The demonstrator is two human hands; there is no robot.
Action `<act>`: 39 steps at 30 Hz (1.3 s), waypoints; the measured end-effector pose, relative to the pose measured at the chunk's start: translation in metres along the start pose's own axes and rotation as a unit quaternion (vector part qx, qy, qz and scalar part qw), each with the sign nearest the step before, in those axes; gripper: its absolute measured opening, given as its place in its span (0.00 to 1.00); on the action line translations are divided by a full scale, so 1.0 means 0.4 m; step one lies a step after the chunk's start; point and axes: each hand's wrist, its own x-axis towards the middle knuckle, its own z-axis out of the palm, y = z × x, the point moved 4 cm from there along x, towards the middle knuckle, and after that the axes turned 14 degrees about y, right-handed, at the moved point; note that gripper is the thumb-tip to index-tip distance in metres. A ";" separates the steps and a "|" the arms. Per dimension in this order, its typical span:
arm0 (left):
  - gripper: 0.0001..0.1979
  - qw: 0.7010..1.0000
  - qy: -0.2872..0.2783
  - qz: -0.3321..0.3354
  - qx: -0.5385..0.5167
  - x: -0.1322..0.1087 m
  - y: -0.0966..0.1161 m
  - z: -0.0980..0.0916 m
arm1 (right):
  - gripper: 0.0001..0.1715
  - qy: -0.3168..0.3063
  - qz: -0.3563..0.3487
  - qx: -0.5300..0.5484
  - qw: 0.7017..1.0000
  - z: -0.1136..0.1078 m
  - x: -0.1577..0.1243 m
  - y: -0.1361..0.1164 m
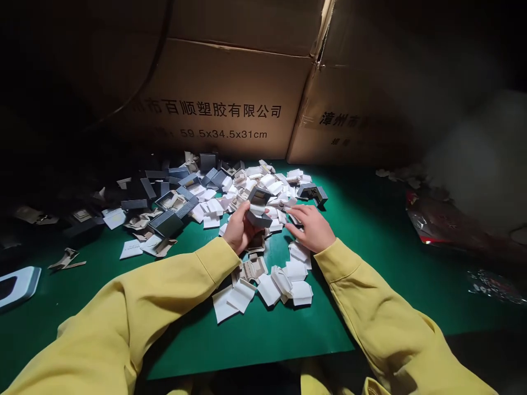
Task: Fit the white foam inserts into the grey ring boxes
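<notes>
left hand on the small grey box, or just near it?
Touching. The head view shows the left hand with its fingers curled round the small grey box, with no gap between them.

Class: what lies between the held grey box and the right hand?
Between grey box and right hand, the head view shows loose white pieces.

The green tabletop is strewn across its middle with white card pieces and grey boxes, cardboard cartons being stood along its far edge.
</notes>
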 end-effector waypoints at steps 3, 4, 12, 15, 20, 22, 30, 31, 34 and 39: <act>0.16 1.000 0.008 -0.026 -0.015 -0.006 0.006 0.004 | 0.14 -0.093 -0.026 -0.078 0.992 0.027 -0.013 0.007; 0.15 0.999 0.007 -0.029 -0.015 -0.008 0.006 0.005 | 0.12 -0.102 -0.023 -0.086 0.991 0.030 -0.015 0.008; 0.17 0.999 -0.004 -0.033 -0.011 -0.002 -0.001 0.005 | 0.26 -0.099 0.035 -0.181 0.978 0.018 -0.013 0.032; 0.17 0.999 -0.003 -0.033 -0.011 -0.002 -0.002 0.004 | 0.22 -0.116 0.044 -0.153 0.980 0.029 -0.018 0.037; 0.18 0.999 -0.005 -0.034 -0.001 -0.005 -0.001 0.005 | 0.17 -0.087 0.048 -0.109 0.989 0.025 -0.008 0.033; 0.17 0.999 -0.008 -0.033 0.000 -0.003 -0.002 0.005 | 0.17 -0.056 0.041 -0.100 0.993 0.002 0.004 0.027; 0.17 0.999 -0.016 -0.043 -0.015 0.005 -0.003 0.003 | 0.28 -0.156 -0.009 -0.033 0.987 -0.025 -0.005 0.000; 0.17 0.999 -0.015 -0.045 -0.016 0.005 -0.003 0.003 | 0.28 -0.176 -0.030 -0.010 0.984 -0.012 -0.013 -0.011; 0.16 0.999 -0.013 -0.046 -0.021 0.006 -0.002 0.002 | 0.23 -0.171 -0.031 0.004 0.985 0.015 -0.023 -0.031; 0.16 0.999 -0.009 -0.047 -0.021 0.006 -0.003 0.001 | 0.07 -0.135 0.013 -0.033 0.990 0.020 -0.018 -0.026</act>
